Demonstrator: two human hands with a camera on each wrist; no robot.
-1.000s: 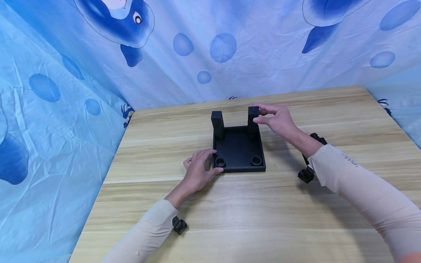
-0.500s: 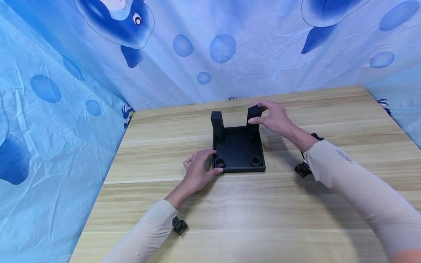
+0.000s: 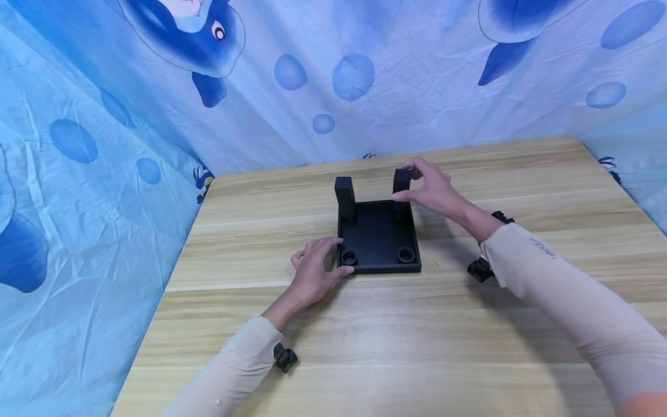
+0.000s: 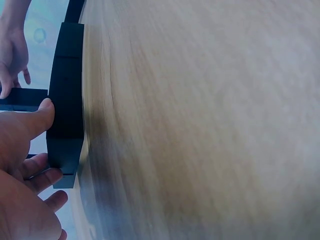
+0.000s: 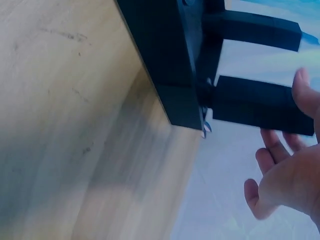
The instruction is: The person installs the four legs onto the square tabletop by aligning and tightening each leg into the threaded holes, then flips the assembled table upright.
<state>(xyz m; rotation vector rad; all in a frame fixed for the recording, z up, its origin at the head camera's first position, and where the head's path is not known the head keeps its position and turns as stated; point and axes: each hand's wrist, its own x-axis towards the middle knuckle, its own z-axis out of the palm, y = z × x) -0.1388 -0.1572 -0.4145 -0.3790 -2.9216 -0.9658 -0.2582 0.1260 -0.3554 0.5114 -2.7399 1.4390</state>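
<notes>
A black square panel (image 3: 377, 234) with a raised rim lies on the wooden table. Round sockets (image 3: 406, 255) show at its two near corners, while square-section posts stand upright at the two far ones. My left hand (image 3: 312, 269) holds the panel's near left corner, thumb on the front edge and fingers along the left side. With thumb and fingers my right hand (image 3: 435, 186) pinches the upper part of the right post (image 3: 401, 180). In the right wrist view, this post (image 5: 260, 104) meets the panel at a narrower round neck. The left post (image 3: 344, 196) stands untouched.
The wooden table (image 3: 385, 336) extends on all sides of the panel. Behind and to the left hangs a blue curtain (image 3: 260, 116) with cartoon sea animals. Black wrist-worn devices (image 3: 285, 358) sit under both forearms.
My right hand has shifted slightly left, its thumb lower on the post. The right post turned, then came back square with the panel. My left hand has stayed put.
</notes>
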